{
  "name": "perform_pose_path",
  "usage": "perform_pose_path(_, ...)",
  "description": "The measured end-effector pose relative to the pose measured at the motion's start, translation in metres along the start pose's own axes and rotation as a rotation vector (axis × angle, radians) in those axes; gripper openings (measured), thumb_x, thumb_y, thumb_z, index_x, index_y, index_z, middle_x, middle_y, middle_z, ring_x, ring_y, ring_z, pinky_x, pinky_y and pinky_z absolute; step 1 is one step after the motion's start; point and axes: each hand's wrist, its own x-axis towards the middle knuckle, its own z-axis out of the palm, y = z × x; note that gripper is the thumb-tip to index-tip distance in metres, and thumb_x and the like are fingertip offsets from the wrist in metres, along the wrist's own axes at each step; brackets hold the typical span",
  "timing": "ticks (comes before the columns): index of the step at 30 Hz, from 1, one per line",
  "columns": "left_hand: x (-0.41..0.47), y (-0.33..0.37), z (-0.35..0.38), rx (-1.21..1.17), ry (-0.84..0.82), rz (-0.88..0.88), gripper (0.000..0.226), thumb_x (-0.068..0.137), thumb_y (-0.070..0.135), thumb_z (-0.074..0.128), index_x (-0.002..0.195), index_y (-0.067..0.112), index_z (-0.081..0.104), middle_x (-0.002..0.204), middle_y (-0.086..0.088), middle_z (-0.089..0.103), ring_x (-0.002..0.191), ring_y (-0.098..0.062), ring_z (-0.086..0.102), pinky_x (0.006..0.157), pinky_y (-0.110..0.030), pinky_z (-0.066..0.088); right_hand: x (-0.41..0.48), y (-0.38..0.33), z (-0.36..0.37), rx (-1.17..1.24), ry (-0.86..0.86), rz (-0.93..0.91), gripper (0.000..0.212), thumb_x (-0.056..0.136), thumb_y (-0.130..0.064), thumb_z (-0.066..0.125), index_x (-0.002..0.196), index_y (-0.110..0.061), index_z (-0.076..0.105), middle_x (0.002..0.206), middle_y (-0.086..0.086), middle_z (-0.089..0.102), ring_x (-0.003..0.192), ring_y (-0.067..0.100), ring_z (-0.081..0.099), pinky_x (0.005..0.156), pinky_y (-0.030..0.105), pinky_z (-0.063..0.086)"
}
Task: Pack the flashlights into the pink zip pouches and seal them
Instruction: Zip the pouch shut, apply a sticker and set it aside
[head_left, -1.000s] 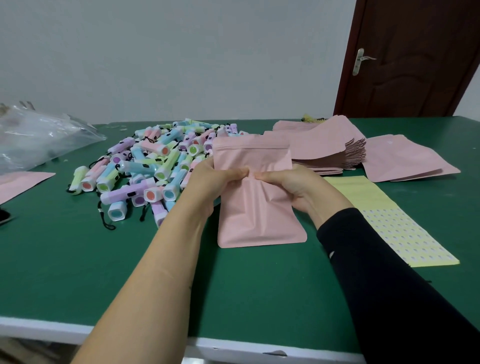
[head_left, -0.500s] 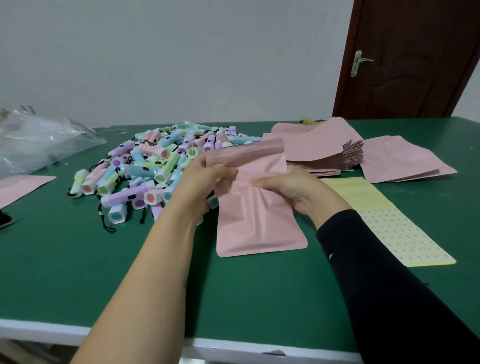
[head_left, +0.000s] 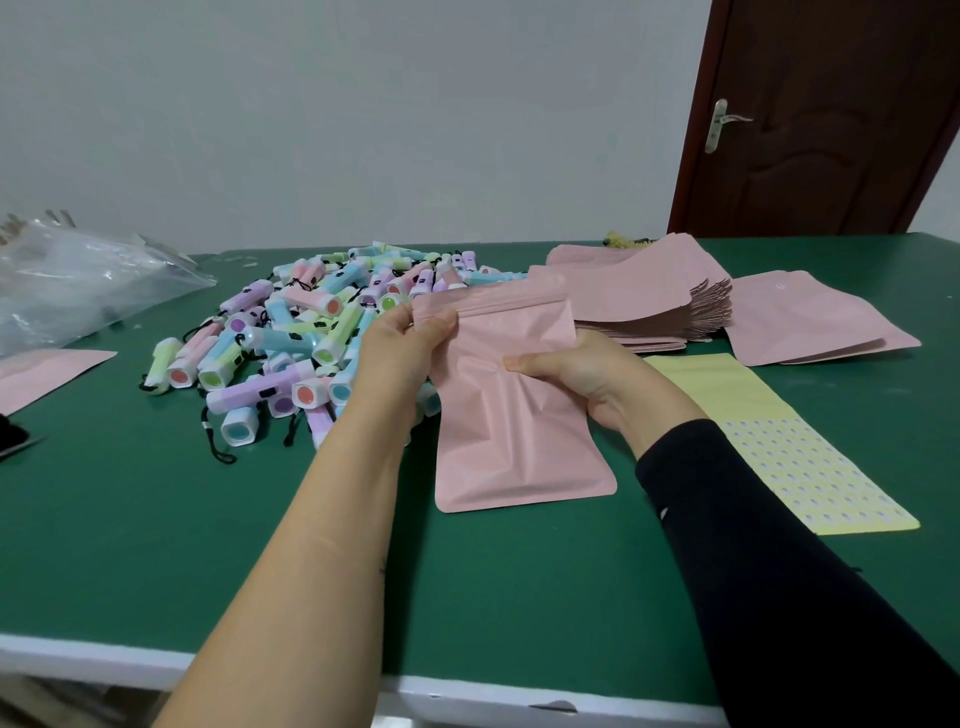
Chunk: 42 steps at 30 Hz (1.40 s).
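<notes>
Left grip (head_left: 410, 343) and right grip (head_left: 576, 374) are both pinching a creased pink zip pouch (head_left: 514, 431). Sealing seems to be starting, needing pressure along the zip (head_left: 511, 310).

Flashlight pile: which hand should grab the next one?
Probably left: the left hand pinches the pink pouch right beside the flashlight pile; the right hand grips its far side.

A: Home or workshop?
B: Small packing room, by the look: green work table (head_left: 156, 519) with a white edge, heaped with pastel flashlights (head_left: 291, 338).
A: And beyond that?
B: Fanned stack of pink zip pouches (head_left: 639, 296), yellow sticker sheet (head_left: 769, 426), clear plastic bag (head_left: 78, 286); bare grey wall (head_left: 363, 104), dark wooden door (head_left: 831, 130) with a lever handle.
</notes>
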Motion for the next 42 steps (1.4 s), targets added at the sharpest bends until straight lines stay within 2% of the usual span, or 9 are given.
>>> perform_pose_path(6,-0.001,-0.001,0.004,0.039,0.028,0.040,0.009,0.092,0.013,0.065,0.084,0.015,0.066,0.072,0.004,0.068,0.063,-0.010,0.063,0.056,-0.018,0.050,0.001,0.001,-0.001,-0.007,0.021,-0.008,0.025,0.067,-0.009,0.086,0.088,-0.014,0.074,0.088,0.003,0.077,0.086,0.026,0.073,0.079,0.038,0.058)
perform_pose_path(13,0.000,0.001,-0.007,0.010,-0.153,-0.172,0.011,0.096,0.020,0.062,0.093,0.010,0.066,0.087,-0.006,0.071,0.068,-0.017,0.068,0.073,-0.034,0.056,0.000,0.002,-0.013,-0.022,0.044,0.025,0.022,0.071,-0.006,0.083,0.088,-0.016,0.073,0.086,0.002,0.076,0.079,0.022,0.072,0.071,0.032,0.058)
perform_pose_path(16,0.000,0.001,-0.004,0.078,-0.101,-0.110,0.013,0.096,0.018,0.061,0.087,0.009,0.060,0.084,-0.009,0.065,0.064,-0.017,0.064,0.069,-0.031,0.058,0.000,0.003,-0.016,-0.003,0.031,0.043,0.022,0.072,-0.005,0.081,0.089,-0.016,0.072,0.087,0.003,0.076,0.078,0.022,0.072,0.069,0.031,0.058)
perform_pose_path(20,-0.001,0.000,0.000,0.170,-0.021,-0.047,0.018,0.097,0.021,0.061,0.081,0.012,0.056,0.086,-0.011,0.058,0.079,-0.023,0.055,0.088,-0.048,0.054,-0.001,0.003,-0.011,0.002,0.014,0.053,0.023,0.073,-0.005,0.081,0.093,-0.014,0.073,0.090,0.006,0.076,0.081,0.023,0.072,0.074,0.033,0.058)
perform_pose_path(27,-0.002,0.007,-0.005,0.281,-0.109,0.086,0.023,0.089,0.029,0.071,0.109,0.024,0.062,0.097,0.005,0.070,0.082,-0.007,0.068,0.063,-0.021,0.054,-0.004,-0.004,-0.020,-0.073,0.011,0.039,0.026,0.071,-0.005,0.082,0.095,-0.012,0.073,0.091,0.007,0.076,0.082,0.025,0.072,0.073,0.033,0.058)
perform_pose_path(31,-0.007,0.011,-0.004,0.472,-0.152,0.216,0.015,0.082,0.023,0.078,0.092,0.024,0.066,0.087,0.006,0.069,0.070,-0.005,0.062,0.055,-0.008,0.043,-0.008,-0.006,-0.019,-0.136,0.014,0.057,0.034,0.071,-0.005,0.082,0.104,-0.009,0.072,0.098,0.012,0.074,0.090,0.031,0.071,0.083,0.043,0.058)
perform_pose_path(35,-0.011,0.016,-0.001,0.479,-0.110,0.271,0.016,0.080,0.016,0.079,0.076,0.019,0.064,0.079,-0.009,0.068,0.066,-0.015,0.057,0.059,-0.019,0.046,-0.009,-0.010,-0.018,-0.183,0.055,0.059,0.041,0.070,-0.007,0.084,0.108,-0.006,0.070,0.099,0.013,0.074,0.092,0.031,0.071,0.088,0.047,0.056)
perform_pose_path(38,-0.012,0.017,-0.001,0.569,-0.113,0.289,0.013,0.080,0.022,0.080,0.079,0.022,0.067,0.072,0.002,0.064,0.062,-0.010,0.053,0.055,-0.013,0.040,-0.009,-0.011,-0.019,-0.265,0.075,0.059,0.052,0.066,-0.014,0.087,0.113,-0.006,0.067,0.104,0.013,0.072,0.096,0.031,0.069,0.092,0.047,0.054)
perform_pose_path(42,-0.013,0.017,-0.001,0.659,-0.160,0.266,0.013,0.087,0.027,0.073,0.094,0.016,0.073,0.083,0.002,0.070,0.080,-0.017,0.062,0.077,-0.027,0.049,-0.011,-0.012,-0.019,-0.355,0.071,0.068,0.051,0.067,-0.017,0.088,0.113,-0.007,0.067,0.106,0.013,0.070,0.098,0.032,0.067,0.093,0.046,0.053)
